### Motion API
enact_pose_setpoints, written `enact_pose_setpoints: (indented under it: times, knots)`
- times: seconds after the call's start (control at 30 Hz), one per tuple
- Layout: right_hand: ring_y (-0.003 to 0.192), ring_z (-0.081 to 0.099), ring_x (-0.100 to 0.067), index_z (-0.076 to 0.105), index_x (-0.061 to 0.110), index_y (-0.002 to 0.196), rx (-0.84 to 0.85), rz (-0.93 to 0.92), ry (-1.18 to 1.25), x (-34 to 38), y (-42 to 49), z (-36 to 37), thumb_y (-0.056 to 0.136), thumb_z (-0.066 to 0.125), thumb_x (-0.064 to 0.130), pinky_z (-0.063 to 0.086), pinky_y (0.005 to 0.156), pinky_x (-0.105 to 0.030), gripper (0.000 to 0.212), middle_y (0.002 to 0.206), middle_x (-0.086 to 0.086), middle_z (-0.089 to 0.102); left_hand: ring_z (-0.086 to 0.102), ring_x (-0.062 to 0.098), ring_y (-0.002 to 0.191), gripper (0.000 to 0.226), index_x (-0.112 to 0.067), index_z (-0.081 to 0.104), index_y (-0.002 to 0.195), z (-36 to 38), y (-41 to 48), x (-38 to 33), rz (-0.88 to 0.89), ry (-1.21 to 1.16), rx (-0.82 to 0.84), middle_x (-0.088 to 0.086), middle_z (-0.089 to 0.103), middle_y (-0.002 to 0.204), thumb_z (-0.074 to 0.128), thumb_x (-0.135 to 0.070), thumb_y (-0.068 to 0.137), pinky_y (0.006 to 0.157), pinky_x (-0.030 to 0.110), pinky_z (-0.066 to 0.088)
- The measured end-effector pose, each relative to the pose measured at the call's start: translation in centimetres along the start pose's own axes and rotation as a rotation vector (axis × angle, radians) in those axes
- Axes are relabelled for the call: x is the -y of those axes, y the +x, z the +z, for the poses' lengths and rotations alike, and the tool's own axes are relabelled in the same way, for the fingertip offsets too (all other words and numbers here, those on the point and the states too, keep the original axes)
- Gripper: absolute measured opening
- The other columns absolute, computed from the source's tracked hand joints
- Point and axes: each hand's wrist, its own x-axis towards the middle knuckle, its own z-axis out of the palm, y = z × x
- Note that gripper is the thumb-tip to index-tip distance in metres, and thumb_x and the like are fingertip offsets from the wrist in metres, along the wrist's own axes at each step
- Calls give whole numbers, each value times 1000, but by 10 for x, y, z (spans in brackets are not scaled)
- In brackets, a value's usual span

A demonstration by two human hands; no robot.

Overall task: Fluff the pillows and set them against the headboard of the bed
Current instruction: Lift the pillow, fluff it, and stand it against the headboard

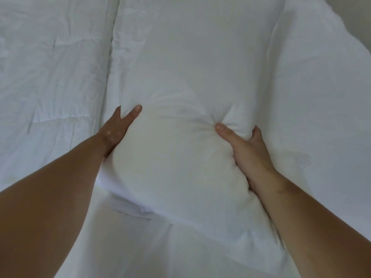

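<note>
1. Bed (50, 81): covered edge to edge in white, creased bedding; a seam or fold runs down the left part of the head view. Headboard not identifiable.
2. Second white mass (325, 81): lies to the right of the held pillow, touching or overlapping its far right edge; whether it is another pillow or bunched bedding cannot be told.
3. Pillow (180, 93): white, long, lying lengthwise on the bed at centre, its near end bulging between the two hands.
4. Left hand (118, 127): pressed flat against the pillow's left side, thumb spread wide across the top, other fingers hidden behind the edge.
5. Right hand (245, 149): closed on the pillow's right edge, thumb dug into the top, fabric puckering in radiating creases at the thumb tip; fingers wrap around the outer side.
</note>
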Motion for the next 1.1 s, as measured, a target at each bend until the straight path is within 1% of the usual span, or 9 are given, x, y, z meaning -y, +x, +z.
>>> enact_pose_setpoints:
  times: [0.17,0.3,0.4,0.47,0.6,0.67,0.8,0.9,1.1]
  knots:
    - [99,69,-5,57,36,132,3,-1,-43,-6,2,-1,58,90,56,55,93,-33,83,115,17,70,30,29,151,75,-10,22,160,0,-5,2,8,-38,20,12,30,165,53,-44,100,116,32,25]
    - [88,65,2,63,31,120,18,-6,-42,9,-12,-13,66,91,44,50,75,-18,62,102,15,69,58,24,125,89,-16,45,147,-13,-28,-6,86,-77,-14,6,62,132,78,-55,74,111,29,40]
    - [86,62,5,61,32,116,14,-50,-73,32,-27,-27,68,90,40,48,70,-12,56,98,17,66,61,12,107,71,-19,56,136,-23,-44,-20,137,-99,-20,-8,64,114,83,-46,76,92,16,48]
    - [82,59,8,60,34,109,6,-93,-96,49,-42,-38,72,89,34,46,60,-3,46,94,20,63,62,8,99,61,-19,59,133,-27,-65,-29,165,-125,-19,-11,66,110,82,-40,81,74,5,42]
    - [78,54,11,56,37,97,-26,-185,-167,80,-88,-68,75,88,25,40,53,3,40,90,23,58,58,-10,80,47,-21,63,120,-33,-127,-37,164,-234,-42,-20,66,93,83,-35,80,67,0,46]
    - [78,53,11,56,34,106,-40,-215,-198,90,-115,-84,76,87,23,41,56,2,45,90,25,56,63,-2,84,49,-25,62,123,-32,-165,-39,157,-300,-52,-20,64,94,84,-32,80,63,0,42]
    - [75,55,15,58,29,113,-106,-267,-255,105,-188,-123,77,86,17,41,58,4,47,93,25,56,60,12,96,60,-25,58,135,-37,-256,-45,184,-376,-45,-19,63,99,83,-27,81,84,23,44]
    - [93,65,0,63,23,128,-151,-287,-267,101,-249,-154,75,88,20,48,86,-17,59,106,14,66,59,12,107,65,-20,56,139,-36,-317,-39,223,-405,-8,-10,63,116,84,-24,80,94,28,46]
    - [77,65,19,67,29,114,-241,-343,-262,100,-371,-219,76,87,11,51,69,-5,46,100,22,69,59,16,120,75,-23,50,146,-21,-418,-32,279,-451,124,-6,64,133,84,-25,79,102,33,45]
